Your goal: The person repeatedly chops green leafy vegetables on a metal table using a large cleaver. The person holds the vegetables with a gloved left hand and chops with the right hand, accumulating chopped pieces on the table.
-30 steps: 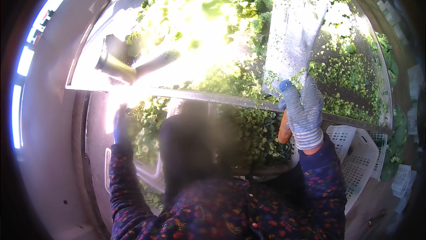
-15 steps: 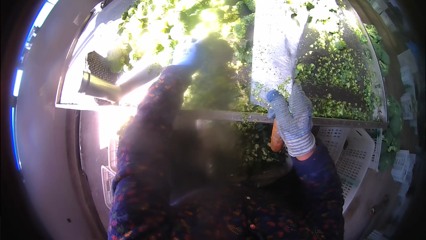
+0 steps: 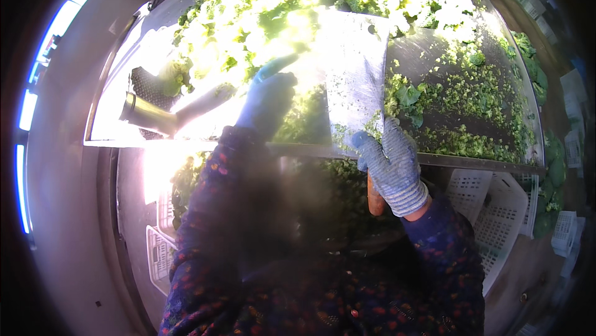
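Observation:
My right hand (image 3: 391, 162), in a striped grey-blue glove, grips the orange-brown handle (image 3: 374, 196) of a broad metal cleaver (image 3: 354, 69), whose blade lies over the work surface with green crumbs on it. My left hand (image 3: 267, 97), also gloved and partly washed out by glare, reaches over the broccoli (image 3: 217, 38) left of the blade, with at least one finger stretched out. Chopped green bits (image 3: 465, 112) and a leafy piece (image 3: 408, 97) lie to the right of the blade. A metal tube (image 3: 149, 117) lies at the left by a perforated dark piece.
The steel table's front lip (image 3: 478, 165) crosses the middle. White perforated crates (image 3: 503, 224) stand below it at right and another (image 3: 159, 255) at lower left. More greens (image 3: 552, 181) are piled beside the table. A pale wall (image 3: 68, 199) is at the left.
My left hand came up from below the table edge onto the broccoli, then drew slightly back toward me. The cleaver and my right hand moved leftward.

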Demonstrator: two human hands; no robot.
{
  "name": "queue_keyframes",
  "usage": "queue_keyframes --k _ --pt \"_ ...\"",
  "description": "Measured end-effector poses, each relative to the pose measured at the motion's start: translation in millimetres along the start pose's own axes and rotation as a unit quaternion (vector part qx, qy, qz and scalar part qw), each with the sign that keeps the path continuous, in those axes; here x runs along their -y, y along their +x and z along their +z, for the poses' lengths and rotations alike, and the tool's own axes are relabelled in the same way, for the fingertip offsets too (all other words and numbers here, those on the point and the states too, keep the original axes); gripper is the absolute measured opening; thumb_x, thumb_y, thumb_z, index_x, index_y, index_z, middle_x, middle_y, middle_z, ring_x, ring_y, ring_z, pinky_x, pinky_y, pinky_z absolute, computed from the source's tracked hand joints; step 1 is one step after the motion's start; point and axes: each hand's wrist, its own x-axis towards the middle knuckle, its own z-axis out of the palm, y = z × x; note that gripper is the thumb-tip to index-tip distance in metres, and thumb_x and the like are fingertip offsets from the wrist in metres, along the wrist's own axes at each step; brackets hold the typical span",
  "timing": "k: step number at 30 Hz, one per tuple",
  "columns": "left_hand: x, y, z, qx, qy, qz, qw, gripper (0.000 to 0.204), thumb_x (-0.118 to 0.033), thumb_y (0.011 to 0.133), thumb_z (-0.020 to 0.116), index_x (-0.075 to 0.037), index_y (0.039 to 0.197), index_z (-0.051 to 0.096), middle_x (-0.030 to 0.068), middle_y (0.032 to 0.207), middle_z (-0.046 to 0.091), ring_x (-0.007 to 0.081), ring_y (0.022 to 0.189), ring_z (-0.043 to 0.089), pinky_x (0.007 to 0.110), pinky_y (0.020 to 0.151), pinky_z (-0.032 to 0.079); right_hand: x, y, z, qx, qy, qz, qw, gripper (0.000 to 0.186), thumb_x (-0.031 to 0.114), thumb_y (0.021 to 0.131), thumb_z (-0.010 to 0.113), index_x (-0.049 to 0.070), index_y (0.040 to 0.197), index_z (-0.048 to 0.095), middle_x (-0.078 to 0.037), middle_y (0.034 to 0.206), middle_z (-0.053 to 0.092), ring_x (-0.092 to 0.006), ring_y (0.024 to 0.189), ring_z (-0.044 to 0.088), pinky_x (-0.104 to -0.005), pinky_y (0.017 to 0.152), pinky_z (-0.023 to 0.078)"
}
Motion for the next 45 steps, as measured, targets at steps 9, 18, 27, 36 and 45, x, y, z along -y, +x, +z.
queue_keyframes --k 9,18,27,36,45 --pt "50 -37 32 0.017 0.316 0.298 0.900 0.029 -0.013 0.085 0.051 -0.003 0.112 0.053 0.0096 0.093 0.057 0.0197 0.084 0.056 0.030 0.073 0.046 -7 -15 14 0.042 -0.098 -0.038 0.994 0.031 0.011 0.085 0.060 -0.003 0.113 0.053 -0.016 0.084 0.063 -0.0263 0.070 0.061 -0.0340 0.060 0.049" --pt "47 -39 36 -0.036 0.422 0.425 0.800 0.056 -0.004 0.071 0.064 0.006 0.122 0.044 0.0217 0.118 0.048 0.0344 0.110 0.047 0.039 0.095 0.038 -13 -7 11 0.057 -0.123 -0.097 0.986 0.025 0.012 0.087 0.058 -0.002 0.108 0.054 -0.010 0.071 0.062 -0.0158 0.051 0.057 -0.0294 0.048 0.046" --pt "51 -38 51 -0.170 0.518 0.387 0.743 0.034 -0.010 0.088 0.048 0.006 0.117 0.046 0.0210 0.109 0.050 0.0312 0.101 0.049 0.036 0.089 0.040 -5 -12 19 0.076 -0.049 0.048 0.995 0.028 0.013 0.086 0.060 0.000 0.110 0.054 -0.006 0.073 0.061 -0.0109 0.052 0.055 -0.0267 0.048 0.046" --pt "40 -56 65 -0.150 0.570 0.314 0.744 0.045 -0.004 0.088 0.045 0.008 0.131 0.036 0.0208 0.134 0.038 0.0350 0.128 0.033 0.044 0.104 0.030 -18 -14 20 0.092 -0.001 0.064 0.994 0.034 0.013 0.085 0.061 0.000 0.115 0.052 -0.005 0.078 0.059 -0.0100 0.054 0.053 -0.0250 0.049 0.045" --pt "44 -45 41 -0.104 0.300 0.410 0.855 0.053 -0.005 0.084 0.048 0.002 0.133 0.030 0.0150 0.132 0.034 0.0250 0.117 0.040 0.035 0.095 0.035 -7 -6 -2 0.212 0.037 0.151 0.965 0.035 0.013 0.086 0.060 -0.001 0.117 0.052 -0.005 0.078 0.060 -0.0103 0.054 0.053 -0.0250 0.050 0.046"
